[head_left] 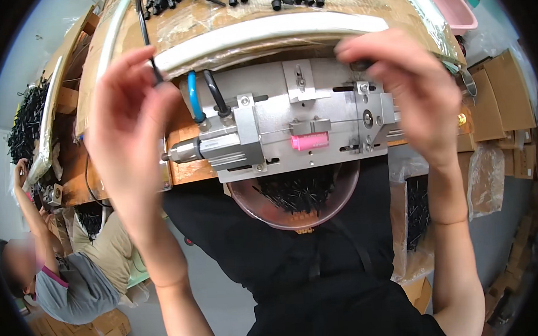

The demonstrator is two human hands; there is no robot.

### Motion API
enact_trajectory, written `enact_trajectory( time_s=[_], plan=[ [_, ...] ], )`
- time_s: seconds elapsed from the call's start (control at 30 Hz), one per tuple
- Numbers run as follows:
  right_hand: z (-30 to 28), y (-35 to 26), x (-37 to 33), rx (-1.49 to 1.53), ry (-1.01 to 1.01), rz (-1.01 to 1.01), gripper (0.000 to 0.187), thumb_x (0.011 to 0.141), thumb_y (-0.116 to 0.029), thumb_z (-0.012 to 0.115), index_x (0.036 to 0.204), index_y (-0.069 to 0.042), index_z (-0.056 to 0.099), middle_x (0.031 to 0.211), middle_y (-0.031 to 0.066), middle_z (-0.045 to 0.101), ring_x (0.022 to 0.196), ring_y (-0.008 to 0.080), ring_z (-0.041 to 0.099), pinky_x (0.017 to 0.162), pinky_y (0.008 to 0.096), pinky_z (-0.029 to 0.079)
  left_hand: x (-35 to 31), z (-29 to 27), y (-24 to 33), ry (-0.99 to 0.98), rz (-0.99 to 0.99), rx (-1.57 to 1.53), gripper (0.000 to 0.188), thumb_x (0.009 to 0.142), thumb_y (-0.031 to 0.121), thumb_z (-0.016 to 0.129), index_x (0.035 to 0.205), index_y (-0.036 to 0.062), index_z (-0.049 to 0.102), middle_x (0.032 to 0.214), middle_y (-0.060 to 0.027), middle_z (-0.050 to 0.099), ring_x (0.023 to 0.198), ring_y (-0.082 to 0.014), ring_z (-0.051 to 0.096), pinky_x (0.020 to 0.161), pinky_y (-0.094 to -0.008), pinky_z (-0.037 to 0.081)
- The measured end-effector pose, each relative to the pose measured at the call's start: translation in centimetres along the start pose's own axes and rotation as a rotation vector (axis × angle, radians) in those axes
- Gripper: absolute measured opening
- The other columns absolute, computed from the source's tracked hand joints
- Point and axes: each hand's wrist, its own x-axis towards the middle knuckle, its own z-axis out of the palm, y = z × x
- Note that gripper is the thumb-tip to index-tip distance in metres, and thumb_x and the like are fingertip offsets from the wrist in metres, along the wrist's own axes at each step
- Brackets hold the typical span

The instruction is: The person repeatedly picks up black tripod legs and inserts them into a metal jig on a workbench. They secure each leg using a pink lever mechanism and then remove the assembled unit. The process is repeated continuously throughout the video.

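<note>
My left hand (129, 126) is raised at the left of a metal fixture (278, 113), its fingers closed on a thin black rod (144, 29) that points away from me. Over the fixture's right end, my right hand (412, 80) is blurred and curled, with a small dark piece (361, 64) at its fingertips; its kind cannot be made out. The fixture carries a cylinder (229, 147) at its left, and a pink block (310, 141) sits near its front middle. A blue hose (194, 93) and a black hose (214, 92) rise beside my left hand.
Several black rods with knobbed ends (277, 2) lie on the cardboard-covered table behind a white padded edge (263, 33). Below the fixture, a pinkish bowl (247, 208) holds many black parts. Another person (82, 284) sits at the left. Cardboard boxes (506, 91) stand at the right.
</note>
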Motion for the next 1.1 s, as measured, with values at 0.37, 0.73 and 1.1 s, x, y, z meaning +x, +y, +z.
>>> enact_trajectory(
  time_s=[0.37,0.73,1.1],
  plan=[
    [-2.8,-0.8,-5.1,0.442,0.492,0.585,0.024,0.096,-0.005,0.061,0.118,0.003,0.061,0.09,0.0057,0.065,0.078,0.0062,0.055,0.071,0.0189,0.044,-12.8,11.9,2.4,-0.368,0.121,0.71,0.071,0.073,-0.002,0.071,0.14,-0.0045,0.046,0.096,-0.0093,0.052,0.088,-0.026,0.051,0.081,-0.038,0.043],
    [0.0,-4.4,-8.5,0.027,0.372,0.45,0.034,0.082,0.01,0.07,0.116,0.007,0.062,0.092,0.0119,0.068,0.083,0.0167,0.065,0.074,0.0246,0.052,-12.2,12.2,1.8,-0.443,0.194,0.777,0.066,0.075,-0.002,0.062,0.138,-0.0099,0.044,0.096,-0.009,0.051,0.084,-0.0215,0.051,0.076,-0.0318,0.046],
    [8.2,-5.7,-10.7,-0.076,-0.009,0.345,0.067,0.072,0.002,0.079,0.133,0.01,0.052,0.076,0.0085,0.058,0.059,0.0185,0.051,0.056,0.033,0.046,7.0,10.2,2.5,-0.134,0.307,0.702,0.023,0.086,0.017,0.069,0.102,0.0033,0.06,0.098,-0.0198,0.062,0.094,-0.034,0.06,0.083,-0.0408,0.048]
  ],
)
